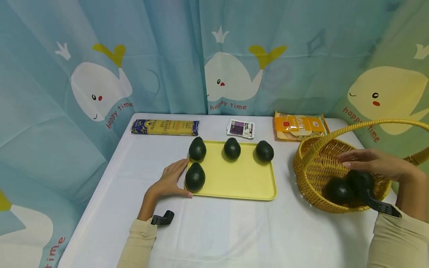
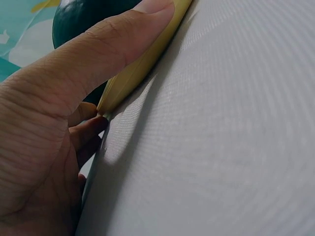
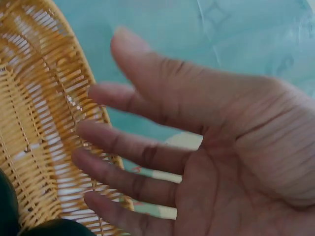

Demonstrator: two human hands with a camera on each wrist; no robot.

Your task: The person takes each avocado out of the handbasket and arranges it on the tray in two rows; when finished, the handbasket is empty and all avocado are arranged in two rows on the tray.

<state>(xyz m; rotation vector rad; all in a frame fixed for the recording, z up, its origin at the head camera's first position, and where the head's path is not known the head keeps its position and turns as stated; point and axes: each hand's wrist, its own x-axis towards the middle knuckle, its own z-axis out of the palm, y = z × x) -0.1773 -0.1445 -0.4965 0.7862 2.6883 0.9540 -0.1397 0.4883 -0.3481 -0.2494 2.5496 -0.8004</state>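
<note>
A yellow tray point(image 1: 238, 176) lies on the table with several dark green avocados on it. Two of them, a rear avocado point(image 1: 197, 149) and a front avocado point(image 1: 195, 177), sit along its left side; others stand at its back edge. My left hand point(image 1: 171, 180) holds the tray's front left corner, thumb on the front rim and fingers along the left side. Over the wicker basket point(image 1: 303, 182) at the right, my right hand point(image 1: 375, 162) has its fingers spread and nothing in them. Dark avocados point(image 1: 339, 190) lie inside the basket below that hand, partly hidden by the wrist.
Along the table's back edge lie a long yellow and blue packet point(image 1: 165, 127), a small purple and white sachet point(image 1: 241, 128) and an orange food bag point(image 1: 300, 126). The basket's tall handle point(image 1: 365, 124) arches over its opening. A blue whale-print curtain point(image 1: 174, 56) hangs behind the table.
</note>
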